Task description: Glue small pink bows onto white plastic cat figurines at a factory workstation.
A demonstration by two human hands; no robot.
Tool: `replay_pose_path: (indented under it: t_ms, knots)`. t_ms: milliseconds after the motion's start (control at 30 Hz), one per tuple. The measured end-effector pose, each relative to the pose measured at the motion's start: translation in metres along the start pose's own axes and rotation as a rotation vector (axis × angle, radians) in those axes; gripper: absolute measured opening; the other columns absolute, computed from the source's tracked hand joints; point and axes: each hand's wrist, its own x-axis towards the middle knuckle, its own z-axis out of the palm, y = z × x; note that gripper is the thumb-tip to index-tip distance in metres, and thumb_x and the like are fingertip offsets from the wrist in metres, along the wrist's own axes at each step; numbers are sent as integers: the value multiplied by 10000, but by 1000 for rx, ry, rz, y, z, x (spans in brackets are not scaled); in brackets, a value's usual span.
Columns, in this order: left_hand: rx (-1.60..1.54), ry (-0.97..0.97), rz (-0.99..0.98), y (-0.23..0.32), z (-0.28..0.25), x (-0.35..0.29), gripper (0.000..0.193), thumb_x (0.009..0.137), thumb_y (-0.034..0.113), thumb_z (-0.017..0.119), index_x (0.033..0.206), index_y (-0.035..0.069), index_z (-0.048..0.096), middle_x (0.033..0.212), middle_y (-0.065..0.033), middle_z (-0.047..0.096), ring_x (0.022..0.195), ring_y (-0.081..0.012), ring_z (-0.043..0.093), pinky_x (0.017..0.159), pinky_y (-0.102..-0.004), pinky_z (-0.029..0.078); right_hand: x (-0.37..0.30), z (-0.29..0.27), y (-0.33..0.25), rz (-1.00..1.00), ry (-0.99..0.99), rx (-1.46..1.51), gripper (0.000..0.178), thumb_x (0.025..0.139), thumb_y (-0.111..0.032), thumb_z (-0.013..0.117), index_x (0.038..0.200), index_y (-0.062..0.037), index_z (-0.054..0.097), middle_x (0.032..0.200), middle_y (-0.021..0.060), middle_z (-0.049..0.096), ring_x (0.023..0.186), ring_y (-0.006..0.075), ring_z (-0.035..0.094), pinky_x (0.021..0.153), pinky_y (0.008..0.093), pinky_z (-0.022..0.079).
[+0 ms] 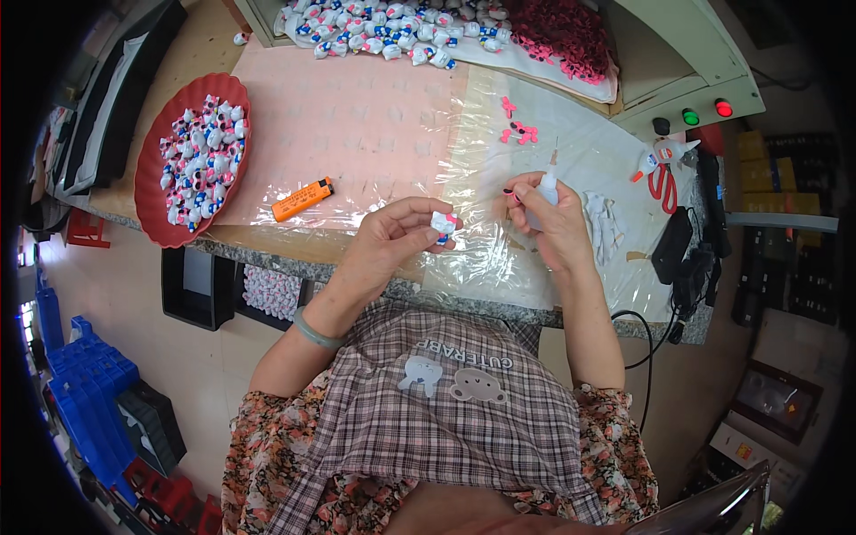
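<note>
A: Grip?

B: Left hand (392,236) pinched round a small white figure (443,223). Right hand (551,214) curled round a bottle (546,189), a pink piece (511,193) at its fingertips.

A: Relation?

B: Figure lies left of the bottle, apart, slightly nearer the body; bottle's long axis points away from the person.

A: Beyond?

B: Lighter (303,200) on the bench (209,40); red bowl (147,201) farther left.

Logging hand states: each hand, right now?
Left hand: closed, holding a small white figurine.
Right hand: closed, holding a needle-tipped bottle and pink piece.
</note>
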Motion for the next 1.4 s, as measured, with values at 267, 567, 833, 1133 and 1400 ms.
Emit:
replay_pose_path:
  t_ms: [267, 567, 833, 1133, 1400]
  knots:
    - [-49, 65, -46, -3, -2, -11, 268, 899, -34, 544, 1164, -6, 573, 1030, -101, 657, 917, -166, 651, 836, -282, 528, -3, -2, 9, 165, -57, 235, 128, 885, -75, 636, 978, 13, 631, 837, 82, 652, 698, 131, 608, 615, 259, 498]
    - [-61, -22, -6, 10, 8, -4, 264, 907, 13, 569, 1171, 7, 586, 1100, -116, 650, 930, -171, 651, 811, -293, 530, -7, 4, 3, 63, -134, 183, 103, 877, -68, 650, 956, -17, 609, 806, 65, 630, 651, 107, 583, 597, 243, 486]
    - [-36, -217, -119, 12, 11, -1, 261, 895, 7, 582, 1156, -6, 597, 1140, -90, 628, 897, -150, 660, 775, -274, 533, -19, 15, -5, -116, -299, -149, 130, 857, -22, 669, 959, -2, 590, 738, 41, 618, 606, 85, 592, 518, 214, 461]
    - [4, -228, -167, 8, 7, -10, 285, 879, -22, 587, 1164, -23, 596, 1032, -98, 661, 890, -166, 674, 813, -281, 548, -36, 26, -11, -229, -284, -492, 121, 833, -22, 687, 923, -7, 607, 747, 42, 646, 602, 83, 602, 522, 222, 482]
    - [-13, -197, -83, 8, 8, -10, 301, 855, -47, 595, 1153, -10, 615, 990, -73, 674, 860, -126, 657, 789, -250, 533, -36, 25, -6, -117, -255, -200, 95, 850, -26, 671, 931, -7, 627, 743, 34, 636, 608, 83, 588, 527, 215, 465]
